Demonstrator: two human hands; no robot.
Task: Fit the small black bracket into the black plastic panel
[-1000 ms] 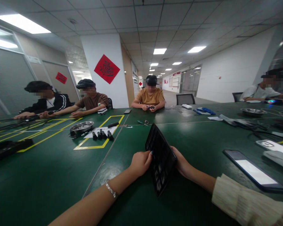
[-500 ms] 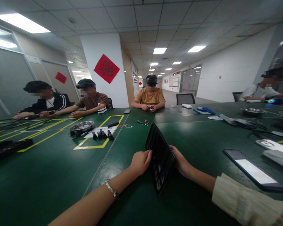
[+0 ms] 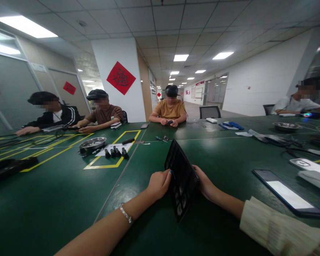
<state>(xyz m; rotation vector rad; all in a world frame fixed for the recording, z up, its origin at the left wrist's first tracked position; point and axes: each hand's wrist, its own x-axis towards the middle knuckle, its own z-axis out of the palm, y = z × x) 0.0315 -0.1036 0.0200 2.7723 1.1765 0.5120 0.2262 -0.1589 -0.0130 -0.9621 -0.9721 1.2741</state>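
Observation:
A thin black tablet (image 3: 182,183) stands tilted on edge in front of me, its dark glossy face turned to the left with pale reflections low on it. My left hand (image 3: 160,183) pinches its left side, thumb against the face; a small blue spot shows at the thumb tip. Around the back of the right edge, my right hand (image 3: 204,183) grips the tablet, most of its fingers hidden behind. A silver bracelet (image 3: 126,213) circles my left wrist. To the right of my hands a phone (image 3: 285,192) with a partly white screen lies on the green table (image 3: 138,234).
Several short black cylinders (image 3: 117,153) stand on paper inside a yellow tape outline, beside a metal bowl (image 3: 93,143). Pliers (image 3: 162,138) lie beyond the tablet. A long black part (image 3: 12,169) is at far left. Another metal bowl (image 3: 286,127) sits right. Several people sit around the table.
My hands and the tablet hold nearly still. At the left, the person in brown has drawn an outstretched arm back in, now with a dark thing at the hands.

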